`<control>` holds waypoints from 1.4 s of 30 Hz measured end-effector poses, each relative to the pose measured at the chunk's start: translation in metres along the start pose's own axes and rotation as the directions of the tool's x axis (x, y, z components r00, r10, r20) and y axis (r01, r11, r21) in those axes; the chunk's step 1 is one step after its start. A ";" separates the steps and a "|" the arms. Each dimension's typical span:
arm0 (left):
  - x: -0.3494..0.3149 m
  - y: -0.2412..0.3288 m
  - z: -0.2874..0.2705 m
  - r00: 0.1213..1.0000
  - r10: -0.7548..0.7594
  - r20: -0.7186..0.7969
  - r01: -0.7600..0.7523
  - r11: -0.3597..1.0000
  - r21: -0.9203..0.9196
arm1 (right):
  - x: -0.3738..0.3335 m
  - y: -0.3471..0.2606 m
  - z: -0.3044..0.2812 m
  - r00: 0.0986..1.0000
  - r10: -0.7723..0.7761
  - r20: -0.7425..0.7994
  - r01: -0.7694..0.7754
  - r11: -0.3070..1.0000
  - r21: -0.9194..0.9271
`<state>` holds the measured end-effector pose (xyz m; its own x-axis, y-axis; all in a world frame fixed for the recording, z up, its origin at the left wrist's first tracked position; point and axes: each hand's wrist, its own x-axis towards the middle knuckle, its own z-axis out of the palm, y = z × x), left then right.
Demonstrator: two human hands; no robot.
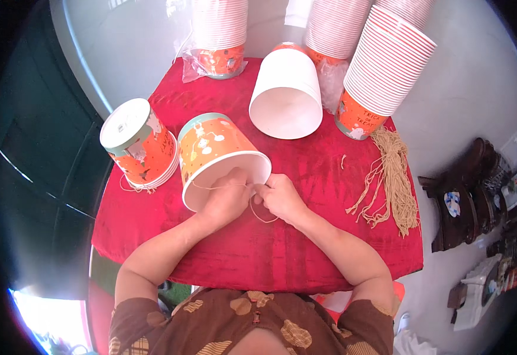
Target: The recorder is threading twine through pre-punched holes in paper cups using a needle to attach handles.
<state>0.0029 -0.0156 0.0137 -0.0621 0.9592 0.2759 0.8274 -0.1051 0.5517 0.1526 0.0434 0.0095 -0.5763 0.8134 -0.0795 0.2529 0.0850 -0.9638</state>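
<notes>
Table (306,251), red-clothed, across mid-frame; tub stack (388,62) at upper right. Tub (218,141) at centre, tilted, mouth toward lower edge. Twine bundle (396,177) at right. Left hand (229,200) partly inside mouth, fingertips hidden, grip impossible to tell; right hand (282,198) by rim, pinching cord (264,222). Probably threading or tying cord at rim; called for next, seemingly: drawing cord snug without creasing rim

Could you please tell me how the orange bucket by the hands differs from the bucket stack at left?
The orange bucket is tipped over, its white inside showing, while the bucket stack stands upside down, base up. The orange bucket shows one rim; the bucket stack shows several, nested together. Both have orange printed sides and green bands near the base.
</notes>
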 end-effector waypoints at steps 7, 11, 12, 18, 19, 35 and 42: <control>-0.005 -0.009 0.007 0.998 -0.031 -0.058 0.023 0.992 -0.126 | 0.001 -0.008 -0.003 0.994 0.100 0.037 -0.102 0.992 0.067; -0.004 -0.013 0.005 0.999 -0.022 -0.041 0.016 0.989 -0.145 | 0.003 -0.006 -0.009 0.985 0.160 0.061 -0.167 0.974 0.153; -0.005 -0.018 0.005 0.999 -0.012 -0.038 0.006 0.987 -0.158 | 0.004 -0.007 -0.007 0.985 0.162 0.068 -0.170 0.974 0.152; -0.005 -0.009 -0.002 1.000 0.005 -0.014 -0.008 0.985 -0.174 | 0.004 -0.011 -0.007 0.972 0.207 0.110 -0.224 0.957 0.183; -0.004 -0.006 -0.003 1.000 -0.015 0.003 0.016 0.983 -0.182 | 0.003 -0.011 -0.008 0.968 0.221 0.119 -0.241 0.952 0.192; 0.001 -0.001 0.007 0.999 -0.015 -0.034 0.013 0.998 -0.060 | 0.003 -0.015 -0.010 0.955 0.269 0.122 -0.289 0.937 0.194; -0.001 -0.008 0.007 0.990 -0.134 -0.053 0.120 0.970 -0.209 | 0.004 -0.010 -0.010 0.962 0.248 0.115 -0.268 0.938 0.218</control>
<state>0.0000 -0.0137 0.0036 -0.2018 0.9492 0.2412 0.6785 -0.0421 0.7334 0.1557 0.0513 0.0218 -0.5809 0.7372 -0.3451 0.2224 -0.2641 -0.9385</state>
